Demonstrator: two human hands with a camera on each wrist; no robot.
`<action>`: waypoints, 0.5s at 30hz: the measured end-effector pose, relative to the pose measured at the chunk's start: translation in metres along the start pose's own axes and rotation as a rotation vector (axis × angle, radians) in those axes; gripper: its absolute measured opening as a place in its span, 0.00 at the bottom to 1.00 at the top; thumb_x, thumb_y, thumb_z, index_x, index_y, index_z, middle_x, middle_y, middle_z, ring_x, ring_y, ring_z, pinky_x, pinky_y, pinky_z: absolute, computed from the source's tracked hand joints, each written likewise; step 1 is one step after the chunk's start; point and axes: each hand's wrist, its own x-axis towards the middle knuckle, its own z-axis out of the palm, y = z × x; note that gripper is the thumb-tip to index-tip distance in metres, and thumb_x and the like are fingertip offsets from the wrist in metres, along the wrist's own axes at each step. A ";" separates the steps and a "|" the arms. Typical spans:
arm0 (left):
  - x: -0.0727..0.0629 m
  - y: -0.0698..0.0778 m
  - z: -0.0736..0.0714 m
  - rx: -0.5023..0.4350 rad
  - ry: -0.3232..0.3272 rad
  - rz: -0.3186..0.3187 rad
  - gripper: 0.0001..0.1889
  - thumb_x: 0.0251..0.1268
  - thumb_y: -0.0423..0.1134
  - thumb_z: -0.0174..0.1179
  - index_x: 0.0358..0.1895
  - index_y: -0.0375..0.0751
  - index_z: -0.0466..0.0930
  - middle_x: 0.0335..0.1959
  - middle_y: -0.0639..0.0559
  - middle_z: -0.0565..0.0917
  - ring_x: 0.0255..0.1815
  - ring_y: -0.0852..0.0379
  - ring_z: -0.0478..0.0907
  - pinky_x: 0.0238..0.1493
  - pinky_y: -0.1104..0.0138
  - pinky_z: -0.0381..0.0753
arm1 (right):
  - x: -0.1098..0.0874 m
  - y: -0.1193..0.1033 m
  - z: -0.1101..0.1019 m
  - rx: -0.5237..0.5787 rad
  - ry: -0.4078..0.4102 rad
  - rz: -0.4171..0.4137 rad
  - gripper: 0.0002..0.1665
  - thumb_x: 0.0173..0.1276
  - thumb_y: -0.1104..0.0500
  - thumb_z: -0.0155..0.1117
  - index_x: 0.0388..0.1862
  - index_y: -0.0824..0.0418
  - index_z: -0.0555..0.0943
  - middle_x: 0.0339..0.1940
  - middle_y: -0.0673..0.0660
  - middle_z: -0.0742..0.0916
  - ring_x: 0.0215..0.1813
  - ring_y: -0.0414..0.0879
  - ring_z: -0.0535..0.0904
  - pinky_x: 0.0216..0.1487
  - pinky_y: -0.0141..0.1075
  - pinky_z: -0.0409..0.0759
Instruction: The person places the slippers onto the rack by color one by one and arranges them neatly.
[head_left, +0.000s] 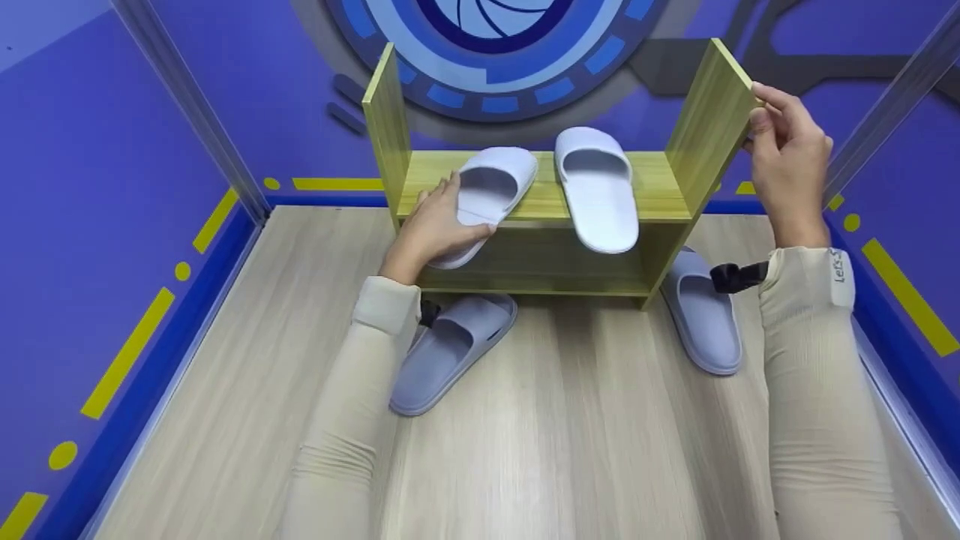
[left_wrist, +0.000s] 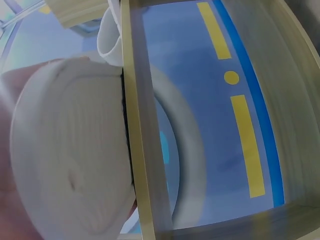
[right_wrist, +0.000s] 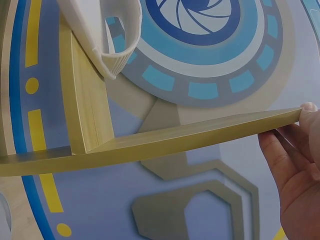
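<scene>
Currently, a white slipper overhanging the shelf edge is pinched by left fingers, the side panel edge by right fingers; another slipper is separated by a gap.

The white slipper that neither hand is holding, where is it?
In the head view, that white slipper sits right of centre on the wooden upper shelf, heel over the front edge, beside the held slipper in the left hand.
</scene>
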 end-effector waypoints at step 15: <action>0.007 -0.003 0.006 -0.078 0.039 0.006 0.56 0.51 0.60 0.67 0.77 0.39 0.44 0.76 0.43 0.57 0.67 0.46 0.55 0.67 0.55 0.65 | 0.001 0.004 0.002 -0.016 0.025 -0.029 0.20 0.72 0.51 0.53 0.60 0.46 0.78 0.53 0.56 0.86 0.26 0.33 0.70 0.37 0.18 0.75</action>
